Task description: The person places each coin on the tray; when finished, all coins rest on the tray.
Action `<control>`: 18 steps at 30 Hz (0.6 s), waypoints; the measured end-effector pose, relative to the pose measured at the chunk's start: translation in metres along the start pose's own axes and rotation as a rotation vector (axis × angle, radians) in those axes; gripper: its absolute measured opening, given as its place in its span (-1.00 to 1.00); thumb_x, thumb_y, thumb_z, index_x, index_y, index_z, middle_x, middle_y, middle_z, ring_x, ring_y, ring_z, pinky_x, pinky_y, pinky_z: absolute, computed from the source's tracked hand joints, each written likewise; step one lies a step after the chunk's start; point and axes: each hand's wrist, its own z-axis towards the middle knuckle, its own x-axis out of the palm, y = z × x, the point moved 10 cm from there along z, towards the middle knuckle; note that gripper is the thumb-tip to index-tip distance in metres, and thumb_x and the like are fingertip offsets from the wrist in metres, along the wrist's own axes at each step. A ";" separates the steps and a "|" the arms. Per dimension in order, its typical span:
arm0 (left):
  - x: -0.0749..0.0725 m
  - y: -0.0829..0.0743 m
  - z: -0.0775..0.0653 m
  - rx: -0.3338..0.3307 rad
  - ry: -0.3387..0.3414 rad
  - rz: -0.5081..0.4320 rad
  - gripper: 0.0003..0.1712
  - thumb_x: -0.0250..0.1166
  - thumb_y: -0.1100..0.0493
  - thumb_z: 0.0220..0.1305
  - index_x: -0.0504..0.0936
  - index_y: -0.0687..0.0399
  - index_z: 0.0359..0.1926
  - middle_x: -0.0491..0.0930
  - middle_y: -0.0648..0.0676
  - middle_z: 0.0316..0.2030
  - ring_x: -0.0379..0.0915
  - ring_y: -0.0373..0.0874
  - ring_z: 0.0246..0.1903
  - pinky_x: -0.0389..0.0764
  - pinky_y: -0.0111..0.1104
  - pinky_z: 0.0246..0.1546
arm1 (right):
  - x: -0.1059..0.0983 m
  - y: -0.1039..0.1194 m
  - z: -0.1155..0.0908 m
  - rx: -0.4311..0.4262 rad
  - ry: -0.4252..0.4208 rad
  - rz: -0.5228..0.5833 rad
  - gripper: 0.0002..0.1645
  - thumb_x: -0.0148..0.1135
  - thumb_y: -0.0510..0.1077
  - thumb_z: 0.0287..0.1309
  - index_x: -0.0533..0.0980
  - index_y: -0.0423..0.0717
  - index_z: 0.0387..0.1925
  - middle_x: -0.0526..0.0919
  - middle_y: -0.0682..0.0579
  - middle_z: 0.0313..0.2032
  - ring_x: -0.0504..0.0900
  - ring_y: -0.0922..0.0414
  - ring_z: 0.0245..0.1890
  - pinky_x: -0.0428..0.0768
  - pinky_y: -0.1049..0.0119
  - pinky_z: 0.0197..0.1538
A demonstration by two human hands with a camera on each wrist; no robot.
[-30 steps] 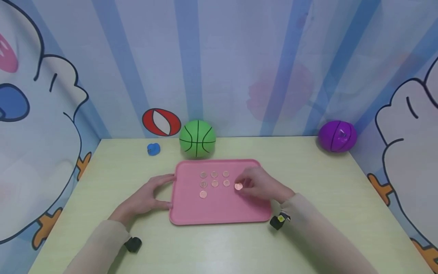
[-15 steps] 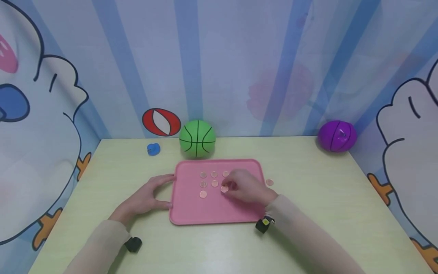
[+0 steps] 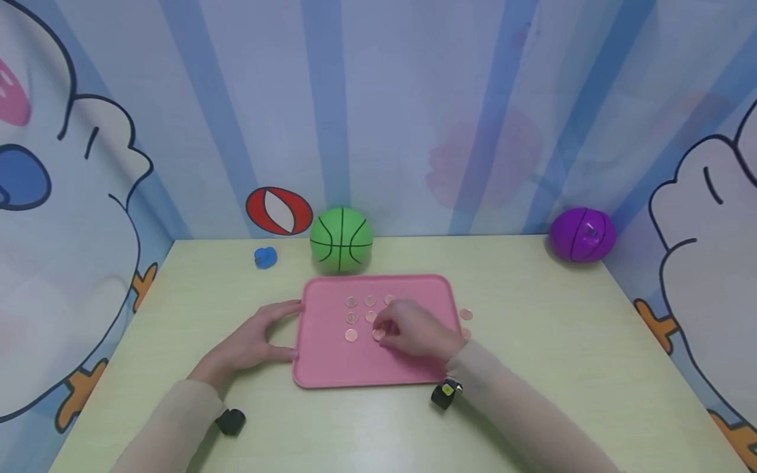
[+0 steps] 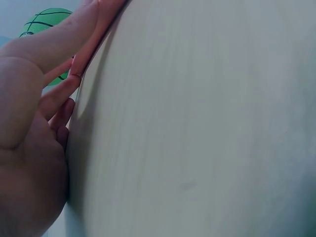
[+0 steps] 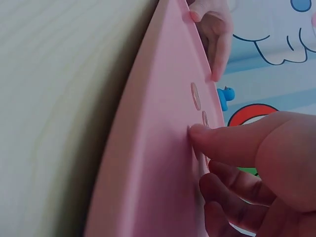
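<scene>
A pink tray [image 3: 331, 368] lies on the table with several small copper-coloured coins [image 3: 351, 336] set out on it in rows. My right hand [image 3: 416, 330] is low over the middle of the tray and pinches one coin [image 3: 378, 336] between thumb and fingers, level with the single coin of the front row. That hand hides part of the rows. At the tray's left side, my left hand [image 3: 251, 340] touches the rim with thumb and fingers spread apart. In the right wrist view the right thumb [image 5: 222, 143] presses down close to the tray's surface.
Two more coins lie on the table just right of the tray, the far coin [image 3: 466, 314] in full view, the other partly behind the sleeve. Behind the tray stand a green ball [image 3: 341, 240] and a small blue duck-like toy [image 3: 265, 257]. A purple ball [image 3: 583, 236] sits back right.
My right hand has moved left and slightly nearer across the tray with the coin, uncovering coins on the table at the right. The left hand has stayed at the rim.
</scene>
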 end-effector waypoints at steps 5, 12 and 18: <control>0.000 0.001 0.000 -0.008 -0.001 -0.003 0.09 0.66 -0.06 0.07 0.34 -0.13 0.58 0.20 0.12 0.60 -0.04 0.27 0.59 -0.06 0.39 0.52 | 0.003 0.000 0.002 0.011 0.012 -0.038 -0.74 0.50 -0.14 0.24 0.75 -0.01 -0.03 0.72 0.22 -0.24 0.59 0.29 -0.23 0.64 0.36 -0.04; 0.001 0.003 0.001 0.001 0.002 -0.011 0.08 0.66 -0.03 0.08 0.35 -0.11 0.58 0.20 0.14 0.59 -0.06 0.29 0.59 -0.08 0.40 0.52 | 0.006 0.000 0.003 0.017 0.022 -0.021 -0.78 0.49 -0.15 0.25 0.76 -0.02 -0.06 0.76 0.19 -0.25 0.63 0.27 -0.24 0.67 0.36 -0.03; 0.000 0.001 0.002 0.023 -0.001 -0.006 0.08 0.66 -0.03 0.08 0.35 -0.07 0.58 0.21 0.16 0.59 -0.04 0.29 0.58 -0.08 0.39 0.53 | 0.006 -0.002 0.003 0.019 0.008 -0.020 -0.78 0.51 -0.17 0.23 0.75 -0.05 -0.08 0.78 0.16 -0.25 0.65 0.28 -0.24 0.69 0.34 -0.02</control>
